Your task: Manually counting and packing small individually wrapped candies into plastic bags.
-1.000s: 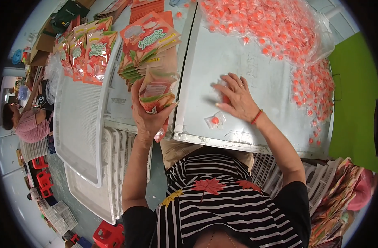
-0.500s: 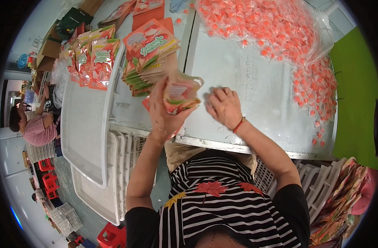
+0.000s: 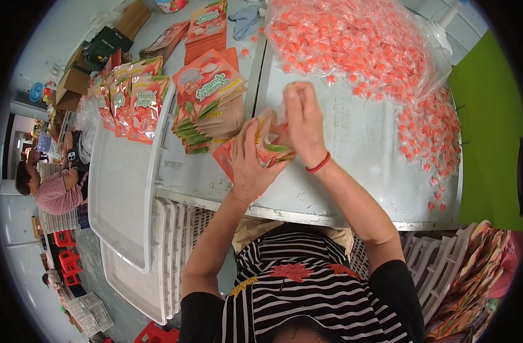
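My left hand (image 3: 251, 166) is wrapped round a red and white printed pouch (image 3: 268, 150), its fingers along the pouch's left side. The pouch is tilted, and its upper part spreads toward my right hand (image 3: 305, 123). That hand is a fist at the pouch's right edge, knuckles up; what its fingers hold, if anything, is hidden. Just left of my left hand lies a fanned stack of flat pouches (image 3: 207, 83) in the same print. A large heap of orange-red sweets in clear wrappers (image 3: 347, 43) covers the far part of the table.
A white mesh tray (image 3: 120, 188) at the left carries several filled-looking pouches (image 3: 144, 106). More flat pouches (image 3: 206, 28) and a blue cloth (image 3: 245, 22) lie at the back. A green panel (image 3: 490, 143) borders the metal table (image 3: 353, 188). A person in pink (image 3: 58, 191) is far left.
My right hand has risen from the tabletop, moved up to the pouch's right edge and closed into a fist. My left hand has carried the pouch slightly right and down.
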Available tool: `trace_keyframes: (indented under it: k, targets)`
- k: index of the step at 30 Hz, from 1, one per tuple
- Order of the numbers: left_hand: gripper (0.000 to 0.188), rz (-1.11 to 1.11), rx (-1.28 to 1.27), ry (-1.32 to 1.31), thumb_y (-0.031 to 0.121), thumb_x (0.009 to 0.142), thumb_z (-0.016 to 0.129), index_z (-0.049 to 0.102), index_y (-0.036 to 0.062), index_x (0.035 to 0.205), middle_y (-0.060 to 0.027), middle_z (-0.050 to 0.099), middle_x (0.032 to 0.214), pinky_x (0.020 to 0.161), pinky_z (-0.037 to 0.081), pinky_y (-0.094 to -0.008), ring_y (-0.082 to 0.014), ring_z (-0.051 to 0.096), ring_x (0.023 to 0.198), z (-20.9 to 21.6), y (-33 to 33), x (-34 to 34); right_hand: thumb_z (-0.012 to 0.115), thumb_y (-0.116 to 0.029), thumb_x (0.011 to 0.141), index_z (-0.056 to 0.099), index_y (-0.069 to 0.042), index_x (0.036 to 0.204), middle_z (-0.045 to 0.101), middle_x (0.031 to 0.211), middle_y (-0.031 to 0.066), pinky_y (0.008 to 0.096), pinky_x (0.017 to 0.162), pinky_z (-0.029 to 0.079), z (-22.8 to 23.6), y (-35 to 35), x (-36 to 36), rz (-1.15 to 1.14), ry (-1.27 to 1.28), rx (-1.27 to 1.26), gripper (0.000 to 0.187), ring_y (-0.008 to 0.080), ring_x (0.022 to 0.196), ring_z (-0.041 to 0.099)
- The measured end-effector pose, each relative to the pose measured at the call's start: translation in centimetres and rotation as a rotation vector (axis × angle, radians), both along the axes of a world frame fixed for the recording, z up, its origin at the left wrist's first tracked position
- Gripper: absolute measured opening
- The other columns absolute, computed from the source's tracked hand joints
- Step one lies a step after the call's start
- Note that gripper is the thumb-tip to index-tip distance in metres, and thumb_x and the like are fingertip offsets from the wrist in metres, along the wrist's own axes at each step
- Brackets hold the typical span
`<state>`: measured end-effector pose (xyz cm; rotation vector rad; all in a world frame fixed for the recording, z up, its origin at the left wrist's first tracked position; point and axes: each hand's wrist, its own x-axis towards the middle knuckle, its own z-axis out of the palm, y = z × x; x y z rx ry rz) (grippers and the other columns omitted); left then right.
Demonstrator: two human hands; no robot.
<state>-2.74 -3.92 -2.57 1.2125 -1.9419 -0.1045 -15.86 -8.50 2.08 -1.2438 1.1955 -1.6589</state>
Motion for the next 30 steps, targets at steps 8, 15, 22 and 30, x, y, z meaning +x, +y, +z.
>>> trace_keyframes:
  k: [8, 15, 22, 30]
  targets:
    - [0.090, 0.040, 0.041, 0.126, 0.020, 0.061, 0.082, 0.036, 0.0004, 0.135, -0.0187, 0.048, 0.129, 0.096, 0.039, -0.0446, -0.0354, 0.049, 0.115, -0.4, -0.6, -0.2, 0.051, -0.019, 0.092, 0.053, 0.000, 0.097, 0.056, 0.092, 0.0144, 0.0402, 0.083, 0.040, -0.7, 3.3, -0.2, 0.133, 0.761, -0.284, 0.020, 0.0320, 0.090, 0.053]
    - [0.094, -0.033, 0.166, 0.225, 0.023, 0.066, 0.081, 0.027, -0.0006, 0.139, -0.0194, 0.048, 0.127, 0.097, 0.038, -0.0446, -0.0351, 0.048, 0.116, 0.1, -1.1, -0.4, 0.065, -0.024, 0.082, 0.065, -0.005, 0.079, 0.058, 0.083, 0.0090, 0.0365, 0.078, 0.038, 2.2, 4.0, 0.1, 0.038, 0.939, -0.435, 0.019, 0.0273, 0.087, 0.055]
    - [0.099, -0.338, 0.142, 0.773, 0.015, 0.070, 0.076, 0.013, 0.0001, 0.145, -0.0146, 0.053, 0.120, 0.100, 0.040, -0.0389, -0.0244, 0.051, 0.113, 3.7, -1.1, 2.1, 0.072, -0.024, 0.070, 0.066, -0.007, 0.079, 0.053, 0.083, 0.0039, 0.0366, 0.085, 0.042, 9.0, 2.4, -4.4, 0.515, 1.168, -0.616, 0.020, 0.0246, 0.092, 0.055]
    - [0.030, -0.446, 0.619, 0.626, 0.022, 0.096, 0.051, 0.059, -0.0042, 0.083, -0.0058, 0.058, 0.076, 0.059, 0.042, -0.0274, -0.0106, 0.049, 0.064, 6.8, -1.1, 2.2, 0.072, -0.022, 0.070, 0.065, -0.006, 0.078, 0.056, 0.091, 0.0046, 0.0335, 0.075, 0.051, 10.0, 4.7, -4.4, 0.565, 1.251, -0.522, 0.019, 0.0226, 0.094, 0.057]
